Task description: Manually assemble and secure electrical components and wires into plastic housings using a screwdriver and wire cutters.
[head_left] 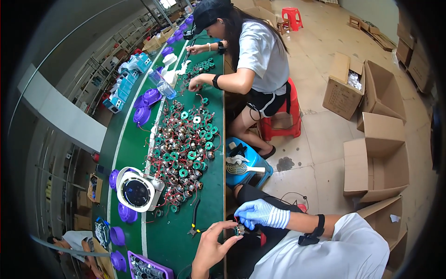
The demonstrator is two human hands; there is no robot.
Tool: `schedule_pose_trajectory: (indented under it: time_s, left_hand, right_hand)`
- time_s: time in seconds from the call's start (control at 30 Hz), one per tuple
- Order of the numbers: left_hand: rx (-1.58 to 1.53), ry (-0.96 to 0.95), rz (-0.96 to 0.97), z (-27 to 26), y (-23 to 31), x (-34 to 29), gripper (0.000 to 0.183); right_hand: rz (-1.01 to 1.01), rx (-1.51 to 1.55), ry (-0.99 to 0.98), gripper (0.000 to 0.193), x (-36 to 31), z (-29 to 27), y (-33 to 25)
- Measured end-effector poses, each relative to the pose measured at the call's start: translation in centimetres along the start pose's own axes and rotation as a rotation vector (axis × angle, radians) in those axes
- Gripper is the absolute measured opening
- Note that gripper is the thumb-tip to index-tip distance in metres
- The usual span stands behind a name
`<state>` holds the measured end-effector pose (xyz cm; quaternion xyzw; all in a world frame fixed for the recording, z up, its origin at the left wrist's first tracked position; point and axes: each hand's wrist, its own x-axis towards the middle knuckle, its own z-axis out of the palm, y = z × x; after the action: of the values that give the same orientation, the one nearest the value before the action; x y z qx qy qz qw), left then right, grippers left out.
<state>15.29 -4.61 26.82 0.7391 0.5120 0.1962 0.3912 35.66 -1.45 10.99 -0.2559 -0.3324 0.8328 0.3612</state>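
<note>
Low at the bench's front edge, my bare left hand (214, 245) pinches a small motor (239, 230) with a round circuit board between thumb and fingers. From the right, my right hand (262, 215), in a blue-and-white striped glove, closes its fingertips on the motor's upper side, beside a short red wire. The fingers partly cover the motor. Just left of my hands, wire cutters (195, 225) with black and yellow handles lie on the green bench (211, 186). Beyond them spreads a large heap of similar motors (186, 149) with green round boards and red wires.
A white device with a round dark face (136, 191) stands left of the heap. Purple housings (126, 212) line the far side, above a purple tray (151, 267). A co-worker (260, 51) sits farther up the bench. A blue stool (248, 160) and open cartons (376, 162) stand right.
</note>
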Motion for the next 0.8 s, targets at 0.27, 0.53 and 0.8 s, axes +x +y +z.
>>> schedule_pose_trajectory:
  time_s: [0.27, 0.53, 0.8]
  left_hand:
    - [-0.166, 0.181, -0.063, -0.2, -1.5, -1.9, 0.036]
    - [-0.228, 0.211, -0.103, -0.3, 3.5, -2.4, 0.035]
    - [-0.342, 0.394, -0.228, -1.7, -1.5, -4.4, 0.033]
  right_hand:
    - [0.011, 0.045, 0.32, 0.016, 2.8, -6.8, -2.7]
    - [-0.202, 0.261, 0.616, 0.08, 25.6, -22.3, -11.5]
    - [-0.099, 0.042, 0.434, 0.03, 17.7, -16.8, -1.8]
